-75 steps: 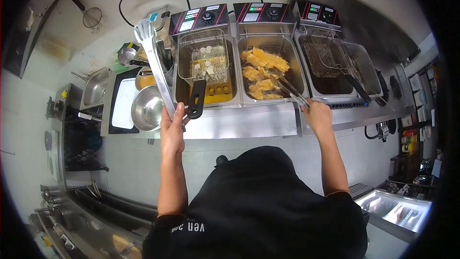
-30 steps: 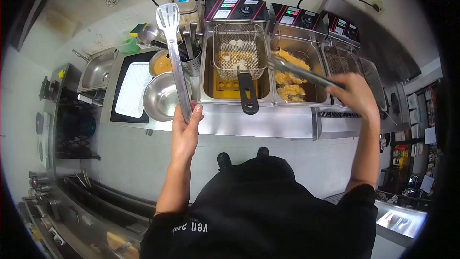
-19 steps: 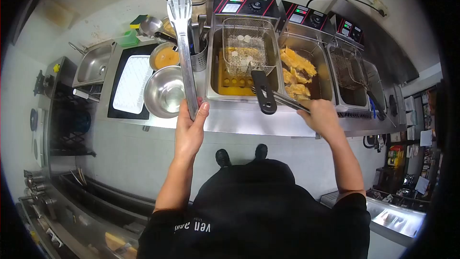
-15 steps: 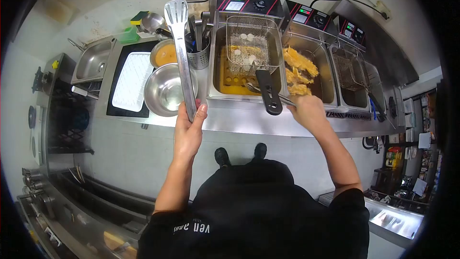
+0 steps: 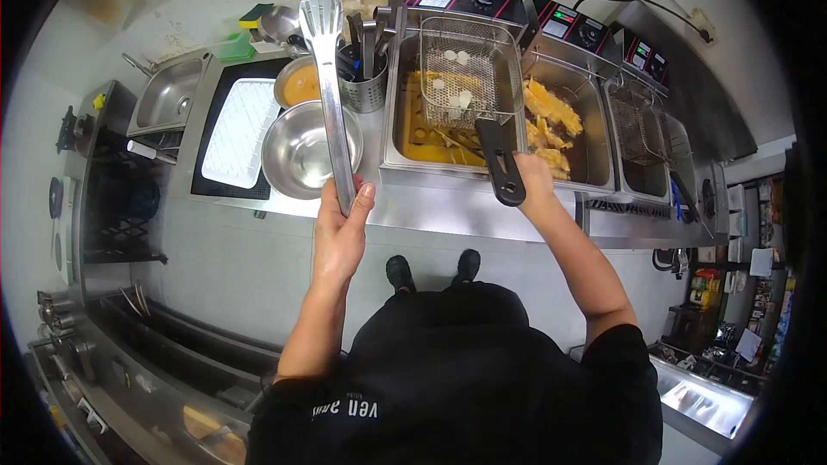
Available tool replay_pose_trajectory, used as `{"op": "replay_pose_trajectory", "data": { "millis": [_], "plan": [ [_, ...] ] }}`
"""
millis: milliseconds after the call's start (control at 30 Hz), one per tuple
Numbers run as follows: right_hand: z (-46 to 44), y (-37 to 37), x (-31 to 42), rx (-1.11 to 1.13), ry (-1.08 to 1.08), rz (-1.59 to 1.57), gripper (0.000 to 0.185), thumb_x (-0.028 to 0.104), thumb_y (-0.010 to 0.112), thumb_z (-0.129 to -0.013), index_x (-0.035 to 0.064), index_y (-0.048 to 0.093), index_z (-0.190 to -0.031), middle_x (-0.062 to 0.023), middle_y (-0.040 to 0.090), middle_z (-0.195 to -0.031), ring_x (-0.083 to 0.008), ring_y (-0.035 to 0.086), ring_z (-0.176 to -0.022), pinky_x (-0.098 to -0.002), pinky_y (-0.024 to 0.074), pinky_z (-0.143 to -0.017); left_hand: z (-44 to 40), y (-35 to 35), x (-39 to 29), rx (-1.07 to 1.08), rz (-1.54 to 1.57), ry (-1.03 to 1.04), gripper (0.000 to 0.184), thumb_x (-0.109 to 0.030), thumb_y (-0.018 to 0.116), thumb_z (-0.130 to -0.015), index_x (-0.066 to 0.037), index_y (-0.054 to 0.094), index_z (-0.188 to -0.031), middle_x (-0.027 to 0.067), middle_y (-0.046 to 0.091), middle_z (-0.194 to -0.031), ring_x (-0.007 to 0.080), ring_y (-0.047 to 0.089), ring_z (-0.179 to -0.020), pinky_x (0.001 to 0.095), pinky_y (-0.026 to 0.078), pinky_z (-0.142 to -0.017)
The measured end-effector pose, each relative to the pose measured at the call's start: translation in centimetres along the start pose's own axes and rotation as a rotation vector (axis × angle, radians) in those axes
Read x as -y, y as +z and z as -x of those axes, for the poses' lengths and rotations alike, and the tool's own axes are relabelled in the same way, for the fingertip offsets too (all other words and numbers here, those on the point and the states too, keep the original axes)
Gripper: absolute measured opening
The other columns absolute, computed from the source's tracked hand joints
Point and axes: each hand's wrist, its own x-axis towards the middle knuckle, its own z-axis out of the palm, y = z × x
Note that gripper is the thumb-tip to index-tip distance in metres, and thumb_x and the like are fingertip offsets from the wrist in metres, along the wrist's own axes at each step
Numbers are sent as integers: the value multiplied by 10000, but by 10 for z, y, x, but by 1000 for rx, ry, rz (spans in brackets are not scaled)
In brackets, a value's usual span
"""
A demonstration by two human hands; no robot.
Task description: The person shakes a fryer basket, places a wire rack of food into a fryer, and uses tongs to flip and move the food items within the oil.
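My left hand (image 5: 341,228) is wrapped round the lower end of upright metal slotted tongs (image 5: 332,95), beside a steel bowl (image 5: 297,142). My right hand (image 5: 532,176) is closed round dark tongs, mostly hidden behind the black basket handle (image 5: 498,159); their tips reach into the yellow oil (image 5: 418,142) of the left fryer. A wire basket (image 5: 469,69) with several small white round pieces rests over that oil. In the middle fryer, golden battered pieces (image 5: 551,112) lie in dark oil.
A white tray (image 5: 239,133) lies on a black mat at the left, near a bowl of orange liquid (image 5: 301,86) and a utensil holder (image 5: 366,90). The third fryer holds an empty basket (image 5: 637,125). A sink (image 5: 168,103) is at the far left.
My right hand has moved from the middle fryer to the left fryer with its tongs. My left hand still holds its tongs upright. The view has shifted, with the fryers now farther right.
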Motion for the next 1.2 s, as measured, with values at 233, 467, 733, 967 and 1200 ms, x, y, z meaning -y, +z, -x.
{"op": "replay_pose_trajectory", "data": {
  "millis": [233,467,733,967,1200],
  "plan": [
    [11,-6,0,-3,54,56,212,124,529,-823,38,618,-996,-142,654,-778,-300,660,-664,-403,527,-586,4,7,-4,12,23,23,386,-284,599,-917,16,502,-1140,108,552,-1059,209,574,-1016,344,491,-826],
    [40,-26,-16,-48,32,101,230,214,626,-787,49,655,-944,-143,641,-693,-292,649,-650,-401,509,-577,10,18,-9,13,58,41,405,-299,602,-914,32,505,-1126,80,566,-985,139,518,-919,277,420,-846],
    [67,-71,-46,-59,29,152,217,261,700,-731,49,658,-725,-132,632,-646,-289,643,-634,-391,496,-595,18,29,-17,41,64,57,355,-271,585,-925,6,503,-1133,89,549,-1048,190,567,-1019,338,493,-825],
    [91,-84,-68,-90,63,90,194,242,697,-748,86,671,-861,-133,643,-686,-296,642,-657,-399,500,-607,26,46,-28,32,82,122,316,-254,556,-941,-7,496,-1129,85,540,-1060,191,603,-935,318,517,-755],
    [123,-80,-122,-212,134,-99,243,218,679,-770,80,675,-970,-139,664,-795,-308,643,-708,-421,505,-646,49,74,-67,146,142,129,243,-241,513,-963,-19,445,-1035,75,539,-913,79,456,-460,219,366,-399]
  ]
}}
